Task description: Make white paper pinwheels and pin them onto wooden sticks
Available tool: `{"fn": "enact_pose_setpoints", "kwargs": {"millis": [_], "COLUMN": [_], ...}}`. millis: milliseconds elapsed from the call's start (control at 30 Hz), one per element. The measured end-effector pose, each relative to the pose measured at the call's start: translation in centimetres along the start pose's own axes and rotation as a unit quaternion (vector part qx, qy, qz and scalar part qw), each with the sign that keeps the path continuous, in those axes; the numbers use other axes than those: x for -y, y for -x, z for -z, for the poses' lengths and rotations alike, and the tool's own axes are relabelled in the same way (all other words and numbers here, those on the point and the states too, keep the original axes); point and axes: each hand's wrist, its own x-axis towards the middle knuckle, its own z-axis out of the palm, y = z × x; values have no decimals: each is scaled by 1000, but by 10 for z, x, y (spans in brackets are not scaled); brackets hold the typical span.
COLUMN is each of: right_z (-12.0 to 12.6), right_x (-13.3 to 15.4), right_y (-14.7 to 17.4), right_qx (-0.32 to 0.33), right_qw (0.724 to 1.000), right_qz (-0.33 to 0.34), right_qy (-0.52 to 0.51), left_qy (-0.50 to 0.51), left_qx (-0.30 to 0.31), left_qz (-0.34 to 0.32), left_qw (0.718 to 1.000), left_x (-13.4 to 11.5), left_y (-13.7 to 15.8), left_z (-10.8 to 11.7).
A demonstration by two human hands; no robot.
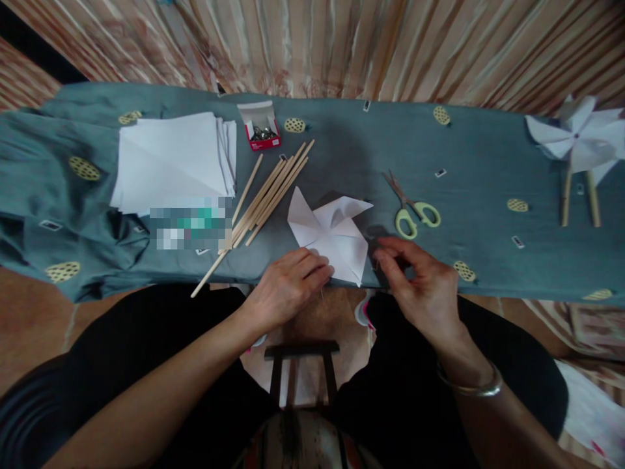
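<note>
A white paper pinwheel (336, 238) with folded-in points lies near the front edge of the cloth-covered table. My left hand (295, 280) is closed at its lower left corner, the fingertips gripping the paper there. Just right of the pinwheel, apart from it, my right hand (422, 277) has thumb and forefinger drawn together in a pinch. Whatever may be between those tips is too small to make out. Green-handled scissors (413, 212) lie beyond my right hand, blades partly spread.
Several wooden sticks (271, 198) lie left of the pinwheel, one jutting past the front edge. Behind them stands an opened red box (264, 140) of small metal pins. A stack of white paper (168, 159) lies left. Finished pinwheels (579, 137) on sticks lie far right.
</note>
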Motion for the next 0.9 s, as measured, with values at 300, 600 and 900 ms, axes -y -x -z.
{"fn": "enact_pose_setpoints", "kwargs": {"millis": [300, 600, 900], "right_z": [-8, -14, -32], "right_x": [3, 8, 6], "right_y": [3, -3, -19], "right_qx": [-2, 38, 34], "right_qw": [985, 986, 990], "right_qz": [171, 163, 135], "right_qy": [26, -16, -32], "left_qy": [-4, -3, 10], "left_qx": [-2, -14, 8], "left_qz": [11, 9, 29], "left_qw": [1000, 1000, 1000], "left_x": [0, 0, -3], "left_y": [1, 2, 3], "left_z": [2, 2, 8]}}
